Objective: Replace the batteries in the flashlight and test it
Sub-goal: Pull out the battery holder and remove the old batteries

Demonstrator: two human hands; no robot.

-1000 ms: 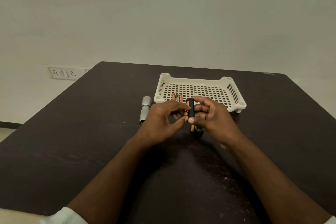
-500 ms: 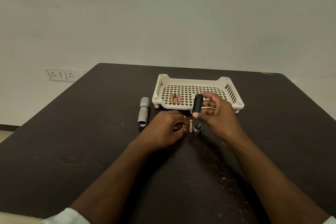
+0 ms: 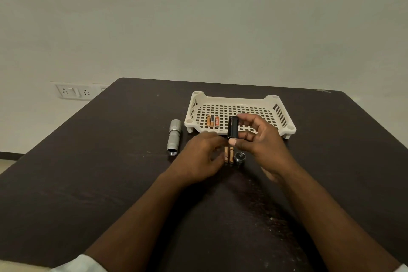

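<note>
1. A big dark brown wooden surface (image 3: 110, 172) stands by a plain pale wall (image 3: 198, 17). A white switch and socket plate (image 3: 74, 91) sits low on that wall, at the left.
2. A cream plastic basket with small square holes (image 3: 279, 107) stands on the far part of the surface. Three small orange and black batteries (image 3: 212, 121) lie side by side in it.
3. The silver metal flashlight tube (image 3: 174, 137) lies left of the basket, with its open end toward the person.
4. The right hand (image 3: 260, 141) holds a black plastic battery holder (image 3: 232, 127) upright, thumb below and fingers on top.
5. The left hand (image 3: 198, 157) rests low with curled fingers beside two orange batteries (image 3: 229, 154) on the surface. It is hard to tell if it grips one.
6. A small round dark cap (image 3: 240, 157) lies just right of those two batteries.
</note>
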